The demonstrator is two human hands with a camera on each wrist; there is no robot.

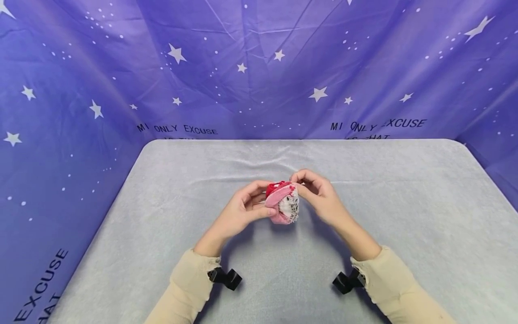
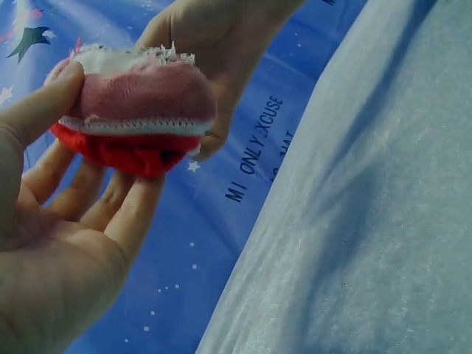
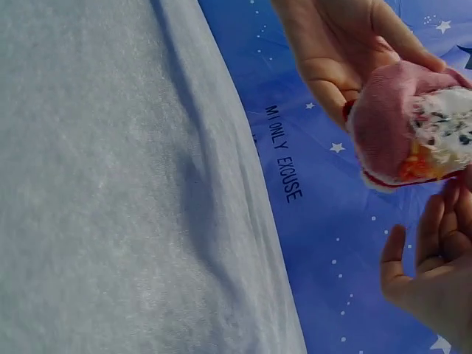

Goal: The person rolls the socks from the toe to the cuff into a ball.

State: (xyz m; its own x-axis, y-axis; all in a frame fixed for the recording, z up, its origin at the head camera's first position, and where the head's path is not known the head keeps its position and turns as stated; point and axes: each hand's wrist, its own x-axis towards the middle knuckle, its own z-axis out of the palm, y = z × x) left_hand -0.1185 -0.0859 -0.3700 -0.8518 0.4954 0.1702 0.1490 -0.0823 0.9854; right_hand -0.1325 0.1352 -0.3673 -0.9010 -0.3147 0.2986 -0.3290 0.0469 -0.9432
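A small pink and red soft cloth piece (image 1: pixel 288 204) is held up over the table between both hands. Its white face carries dark specks and loose frayed threads, and in the left wrist view a white stitched seam divides the pink part (image 2: pixel 147 96) from the red. My left hand (image 1: pixel 238 211) grips its left side, thumb on the near face and fingers behind and beneath. At the upper right edge, my right hand (image 1: pixel 321 195) pinches the cloth between thumb and forefinger. The right wrist view shows the remaining right fingers (image 3: pixel 431 236) loosely bent below the cloth.
A table under a pale grey cloth (image 1: pixel 162 202) spreads beneath the hands. Behind it and along both sides hangs a blue-purple curtain (image 1: pixel 259 90) with white stars and black lettering. Black wrist-worn devices (image 1: pixel 230 279) sit by the beige sleeves (image 1: pixel 190 279).
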